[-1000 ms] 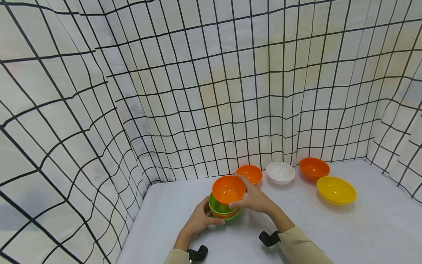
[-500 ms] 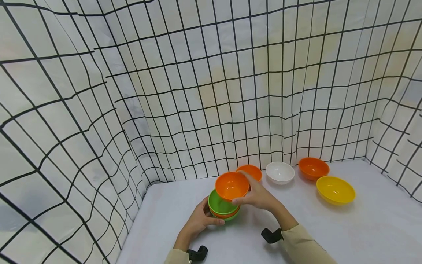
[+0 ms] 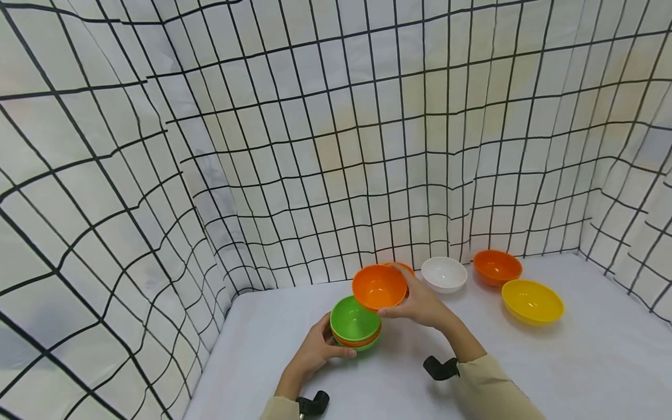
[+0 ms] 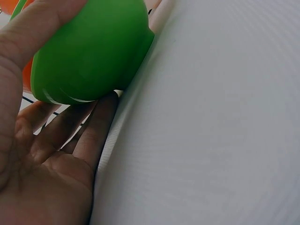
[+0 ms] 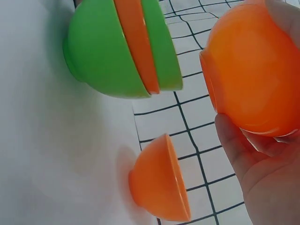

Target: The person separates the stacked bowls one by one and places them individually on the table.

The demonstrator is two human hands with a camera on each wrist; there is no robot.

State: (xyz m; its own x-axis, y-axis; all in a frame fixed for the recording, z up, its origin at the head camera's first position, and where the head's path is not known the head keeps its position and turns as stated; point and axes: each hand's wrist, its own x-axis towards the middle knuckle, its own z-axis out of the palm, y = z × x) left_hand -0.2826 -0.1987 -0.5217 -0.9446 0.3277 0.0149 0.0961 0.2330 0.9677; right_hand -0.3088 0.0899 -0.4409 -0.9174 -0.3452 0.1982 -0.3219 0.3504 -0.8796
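Note:
A stack of nested bowls, green over orange over green, stands on the table; its top green bowl [image 3: 353, 321] shows its inside. My left hand [image 3: 317, 348] holds the stack from the left, thumb at the front and fingers behind. In the left wrist view the bottom green bowl [image 4: 96, 51] sits between thumb and fingers. My right hand [image 3: 422, 304] grips an orange bowl [image 3: 379, 287] by its right side, in the air up and right of the stack. The right wrist view shows this held orange bowl [image 5: 255, 70] apart from the stacked green bowl [image 5: 105, 51].
Behind the right hand, another orange bowl [image 5: 157, 180] stands on the table, mostly hidden in the head view. A white bowl [image 3: 444, 275], a darker orange bowl [image 3: 497, 268] and a yellow bowl [image 3: 532, 302] stand to the right. Grid-lined walls border the white table [image 3: 252, 338].
My right hand has moved the orange bowl up and to the right, away from over the stack, uncovering more of the top green bowl. The left hand stays on the stack.

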